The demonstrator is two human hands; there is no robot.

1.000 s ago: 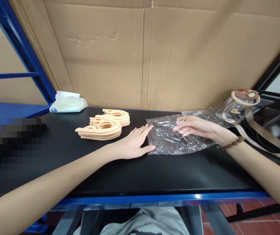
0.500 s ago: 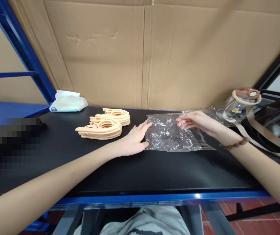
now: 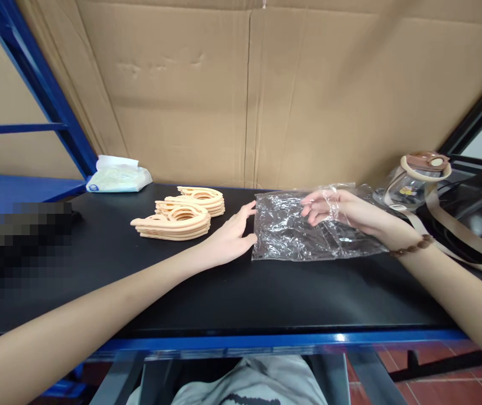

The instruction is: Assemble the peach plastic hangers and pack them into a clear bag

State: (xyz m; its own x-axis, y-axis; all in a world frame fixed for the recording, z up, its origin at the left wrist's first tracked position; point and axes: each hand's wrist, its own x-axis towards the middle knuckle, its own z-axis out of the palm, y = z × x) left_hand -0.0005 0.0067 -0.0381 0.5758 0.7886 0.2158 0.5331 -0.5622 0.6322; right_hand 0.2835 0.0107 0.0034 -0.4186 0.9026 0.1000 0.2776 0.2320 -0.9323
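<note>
A crumpled clear plastic bag [image 3: 291, 233] lies on the black tabletop [image 3: 232, 292] right of centre. My left hand [image 3: 230, 236] rests flat, fingers stretched out, its fingertips touching the bag's left edge. My right hand [image 3: 342, 212] reaches into the bag from the right, fingers loosely curled under the film; a bead bracelet sits on that wrist. Two stacks of peach plastic hanger pieces [image 3: 181, 216] lie just left of my left hand.
A pack of wet wipes [image 3: 118, 177] sits at the back left. A clear bottle with a pink lid and beige strap [image 3: 418, 180] stands at the right, beside a black bag. Cardboard lines the back wall. Blue shelf frame at left; the table's blue front edge is near me.
My right hand has slipped inside the bag, lifting its upper layer. My left hand stayed at the bag's left edge, shifting slightly.
</note>
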